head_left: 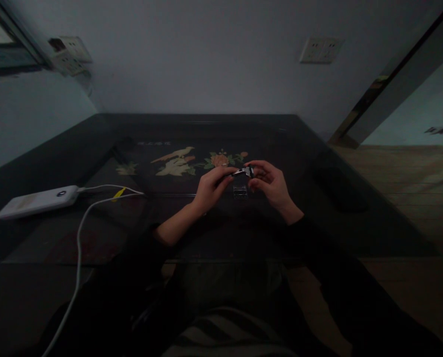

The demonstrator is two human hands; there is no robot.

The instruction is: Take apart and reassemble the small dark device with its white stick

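A small silver-and-black metal object (pixel 245 171) is held between my hands above the dark glossy tabletop; its kind is too small and dim to make out. My left hand (pixel 214 184) pinches its left end between thumb and fingers. At the other end, the fingers of my right hand (pixel 271 182) are curled round the dark-rimmed part. Just below the object, a small glassy shape (pixel 240 192) shows on the table; I cannot tell whether it is a clear piece or a reflection.
A white power bank (pixel 39 202) lies at the left, its white cable (pixel 79 248) looping down over the front edge. The table (pixel 192 223) bears a bird-and-flower picture (pixel 180 162). A dark flat shape (pixel 340 191) lies at right. Behind is a wall with sockets (pixel 321 50).
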